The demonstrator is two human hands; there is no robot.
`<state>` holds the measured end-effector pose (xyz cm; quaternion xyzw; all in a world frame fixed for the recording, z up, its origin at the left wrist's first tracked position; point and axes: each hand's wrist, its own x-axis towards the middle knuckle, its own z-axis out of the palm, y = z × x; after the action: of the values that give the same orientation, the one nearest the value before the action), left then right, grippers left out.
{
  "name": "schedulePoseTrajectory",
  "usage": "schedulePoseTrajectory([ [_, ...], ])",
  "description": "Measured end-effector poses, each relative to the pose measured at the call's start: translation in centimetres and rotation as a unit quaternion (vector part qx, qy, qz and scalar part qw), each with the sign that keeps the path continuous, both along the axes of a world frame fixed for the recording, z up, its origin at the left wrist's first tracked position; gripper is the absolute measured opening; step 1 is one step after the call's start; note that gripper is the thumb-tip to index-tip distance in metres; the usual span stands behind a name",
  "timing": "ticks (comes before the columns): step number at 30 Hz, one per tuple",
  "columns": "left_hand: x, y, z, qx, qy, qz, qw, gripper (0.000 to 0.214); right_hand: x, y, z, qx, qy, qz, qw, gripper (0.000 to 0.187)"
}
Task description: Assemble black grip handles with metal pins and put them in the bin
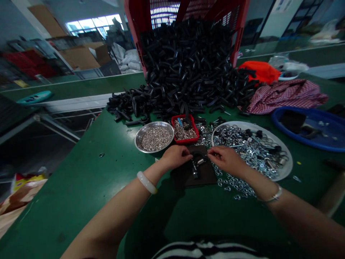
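Observation:
My left hand [175, 157] and my right hand [225, 160] meet over a dark brown pad [205, 176] on the green workbench [81, 187]. Between their fingertips is a small assembly [199, 162] with a coiled metal spring, a black curved piece and a bolt. Both hands appear to pinch it, though the fingers hide part of it. A white plate [285, 169] of steel washers and nuts lies beyond my right hand, and loose washers [231, 187] are scattered under that wrist. A red tray [185, 129] of metal parts sits beyond my left hand.
A steel bowl [154, 136] holds small metal rings. Behind it, a large heap of black curved parts [185, 68] spills from a tilted red crate [215, 10]. A blue basin [307, 127], checked cloth [285, 96] and orange bag [258, 71] lie at the right.

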<state>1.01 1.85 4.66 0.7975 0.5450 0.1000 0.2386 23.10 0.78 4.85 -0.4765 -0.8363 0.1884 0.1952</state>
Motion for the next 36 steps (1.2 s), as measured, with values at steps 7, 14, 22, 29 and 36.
schedulePoseTrajectory([
  [7,1.3,-0.3,1.5,0.035,0.097,-0.004,0.995,0.022,0.5,-1.2,-0.4,0.015,-0.048,-0.005,0.999,0.019],
  [14,2.4,-1.4,1.4,0.126,0.171,-0.076,0.974,0.022,-0.2,-0.6,-0.5,0.031,-0.099,0.012,0.995,0.019],
  [22,1.7,-2.9,-1.0,0.196,0.165,-0.054,0.965,0.02,-1.4,-0.4,0.2,0.032,-0.193,0.029,0.98,0.022],
  [29,1.5,-2.9,-1.4,0.231,0.125,-0.047,0.964,0.021,-2.4,-1.7,0.2,0.086,-0.323,0.033,0.942,0.021],
  [36,-0.7,-3.8,-1.4,0.179,0.0,-0.139,0.974,0.07,-2.2,-4.9,-2.3,0.128,-0.358,-0.008,0.925,0.052],
])
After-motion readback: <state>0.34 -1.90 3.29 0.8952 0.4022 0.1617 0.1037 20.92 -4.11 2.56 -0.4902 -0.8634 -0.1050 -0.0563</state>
